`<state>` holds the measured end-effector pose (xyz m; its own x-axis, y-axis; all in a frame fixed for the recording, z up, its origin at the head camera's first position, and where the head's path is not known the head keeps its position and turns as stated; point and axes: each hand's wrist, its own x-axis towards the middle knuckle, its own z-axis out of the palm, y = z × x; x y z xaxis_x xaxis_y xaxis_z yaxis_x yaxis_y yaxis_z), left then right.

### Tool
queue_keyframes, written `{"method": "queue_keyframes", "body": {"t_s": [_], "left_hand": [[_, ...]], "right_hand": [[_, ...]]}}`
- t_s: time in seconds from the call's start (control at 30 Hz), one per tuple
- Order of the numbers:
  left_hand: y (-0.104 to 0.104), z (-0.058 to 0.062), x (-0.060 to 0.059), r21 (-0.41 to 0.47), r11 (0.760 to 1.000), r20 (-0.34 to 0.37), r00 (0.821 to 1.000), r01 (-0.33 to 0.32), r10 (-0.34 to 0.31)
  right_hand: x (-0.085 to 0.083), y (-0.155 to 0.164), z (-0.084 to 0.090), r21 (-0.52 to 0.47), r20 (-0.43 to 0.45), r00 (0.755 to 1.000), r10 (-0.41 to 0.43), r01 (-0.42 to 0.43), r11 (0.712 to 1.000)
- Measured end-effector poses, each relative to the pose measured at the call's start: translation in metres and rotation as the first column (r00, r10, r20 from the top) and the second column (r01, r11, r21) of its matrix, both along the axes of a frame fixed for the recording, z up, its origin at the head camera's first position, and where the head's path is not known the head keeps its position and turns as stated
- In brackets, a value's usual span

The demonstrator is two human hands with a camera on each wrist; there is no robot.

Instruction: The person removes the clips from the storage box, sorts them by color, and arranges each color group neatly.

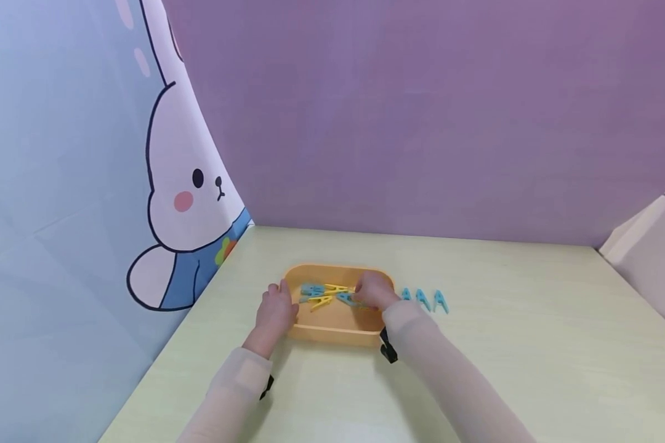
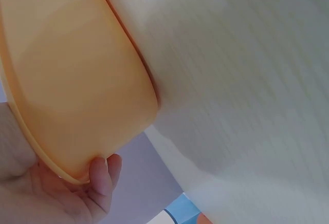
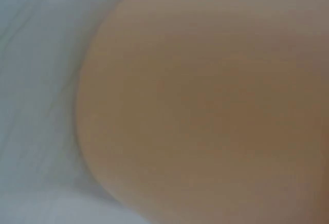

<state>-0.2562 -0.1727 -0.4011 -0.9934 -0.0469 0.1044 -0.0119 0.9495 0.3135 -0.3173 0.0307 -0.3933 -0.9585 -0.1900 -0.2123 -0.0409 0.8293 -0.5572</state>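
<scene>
An orange tray (image 1: pixel 332 334) sits on the pale green table (image 1: pixel 504 344) and holds several blue and yellow clothes pegs. My left hand (image 1: pixel 281 301) grips the tray's left rim; in the left wrist view its fingertips (image 2: pixel 104 171) curl against the tray's (image 2: pixel 77 80) outer edge. My right hand (image 1: pixel 362 296) reaches into the tray from the right, fingers curled down on a blue peg (image 1: pixel 345 299). Beside it lie a yellow peg (image 1: pixel 321 302) and another blue peg (image 1: pixel 312 289). The right wrist view shows only a blurred orange surface (image 3: pixel 205 106).
Three blue pegs (image 1: pixel 423 299) stand in a row on the table just right of the tray. A cloth wall with a rabbit picture (image 1: pixel 183 197) borders the left side, a purple wall (image 1: pixel 421 123) the back, and another panel (image 1: pixel 648 258) the right.
</scene>
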Motion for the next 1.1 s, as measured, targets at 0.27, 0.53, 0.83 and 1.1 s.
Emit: {"method": "queue_keyframes", "body": {"t_s": [0.27,0.53,0.83,1.1], "left_hand": [[0.0,0.0001,-0.0005,-0.008,1.0,-0.012,1.0,0.003,-0.003],[0.0008,0.0012,-0.0004,-0.005,1.0,0.006,1.0,-0.003,0.003],[0.0012,-0.0009,-0.0012,-0.005,1.0,0.002,1.0,0.001,-0.001],[0.0005,-0.0009,-0.0021,-0.003,1.0,0.016,1.0,-0.005,0.005]], "right_hand": [[0.0023,-0.002,-0.0015,0.096,-0.082,0.996,-0.021,0.028,0.995],[0.0037,-0.0018,-0.0023,0.052,-0.072,0.997,-0.031,0.035,0.998],[0.0034,0.0007,-0.0048,0.062,-0.115,0.993,-0.015,0.022,0.998],[0.0054,0.0043,0.002,0.103,-0.158,0.987,0.012,0.004,0.995]]}}
